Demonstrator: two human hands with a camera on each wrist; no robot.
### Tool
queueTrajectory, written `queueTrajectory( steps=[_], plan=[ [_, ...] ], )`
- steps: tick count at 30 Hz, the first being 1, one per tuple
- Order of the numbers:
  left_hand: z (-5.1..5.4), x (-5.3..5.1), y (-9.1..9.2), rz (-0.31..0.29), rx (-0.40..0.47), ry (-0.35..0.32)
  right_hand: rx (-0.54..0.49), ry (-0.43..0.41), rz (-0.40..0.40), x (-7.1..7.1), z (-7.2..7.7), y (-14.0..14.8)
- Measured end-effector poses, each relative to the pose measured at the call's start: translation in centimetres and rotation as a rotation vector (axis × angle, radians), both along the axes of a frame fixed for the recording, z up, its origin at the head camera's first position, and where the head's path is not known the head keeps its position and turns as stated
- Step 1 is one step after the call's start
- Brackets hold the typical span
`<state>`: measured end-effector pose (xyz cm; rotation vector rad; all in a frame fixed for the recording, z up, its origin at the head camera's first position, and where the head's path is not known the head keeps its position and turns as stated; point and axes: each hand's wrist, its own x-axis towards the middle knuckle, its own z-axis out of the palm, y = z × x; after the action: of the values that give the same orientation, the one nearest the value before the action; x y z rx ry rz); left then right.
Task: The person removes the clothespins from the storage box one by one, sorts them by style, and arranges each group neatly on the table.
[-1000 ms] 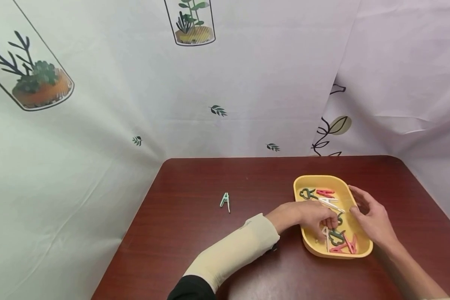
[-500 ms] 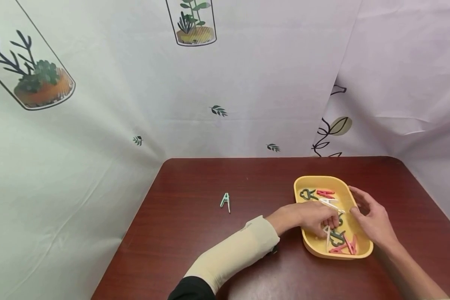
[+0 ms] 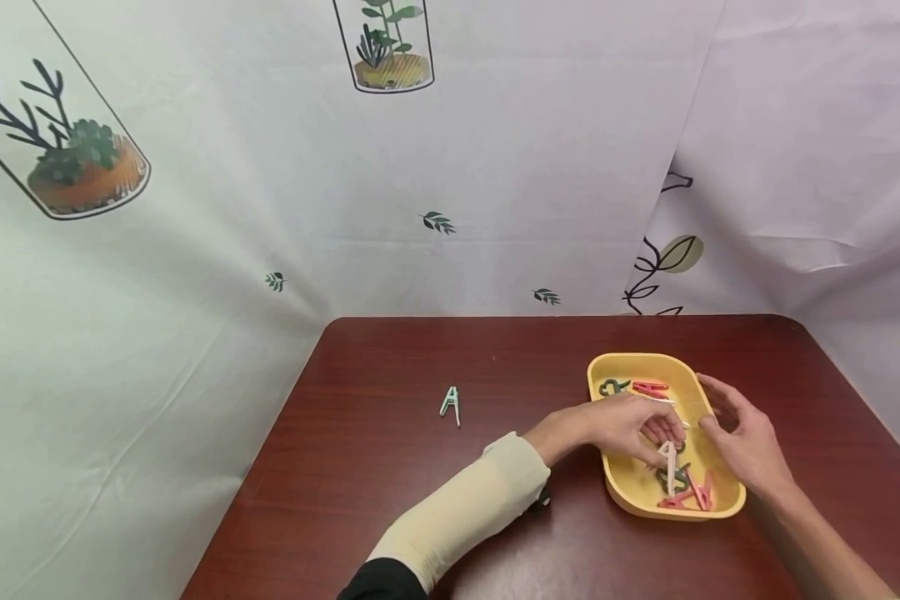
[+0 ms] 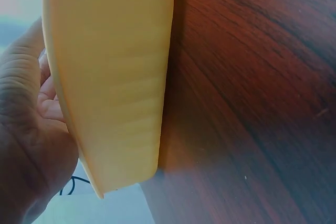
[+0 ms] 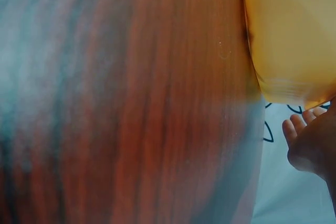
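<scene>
A yellow tray [image 3: 622,487] with green, red and white clips stands at the right of the table. My left hand [image 3: 630,427] reaches over its left rim and pinches a white clip [image 3: 671,471] above a green clip [image 3: 675,480]. Red clips [image 3: 701,490] lie at the tray's near end, another red clip [image 3: 649,388] at the far end. My right hand [image 3: 746,437] holds the tray's right rim, thumb on the edge. In the left wrist view the tray wall [image 4: 110,77] hides the left fingertips; in the right wrist view the right hand [image 5: 315,140] is beside the tray.
A light green clip [image 3: 451,405] lies alone on the brown table [image 3: 375,467], left of the tray. Behind the table hangs a pale cloth [image 3: 495,150] printed with plants.
The left hand has shifted slightly right within the tray, and the white clip has moved right with it, now over the green one. The right hand stays on the rim.
</scene>
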<state>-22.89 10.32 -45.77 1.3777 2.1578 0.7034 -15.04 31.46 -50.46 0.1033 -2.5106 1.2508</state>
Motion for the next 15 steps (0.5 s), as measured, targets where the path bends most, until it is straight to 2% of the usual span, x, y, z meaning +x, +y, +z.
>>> queueTrajectory(
  steps=[7,15],
  plan=[
    [0.2,0.0,-0.5,0.025,0.057,-0.07,-0.001,0.02,0.008,0.1,0.0,0.0],
    [0.3,-0.9,-2.0,0.074,0.217,-0.267,-0.001,0.032,0.009,-0.1,-0.1,0.2]
  ],
)
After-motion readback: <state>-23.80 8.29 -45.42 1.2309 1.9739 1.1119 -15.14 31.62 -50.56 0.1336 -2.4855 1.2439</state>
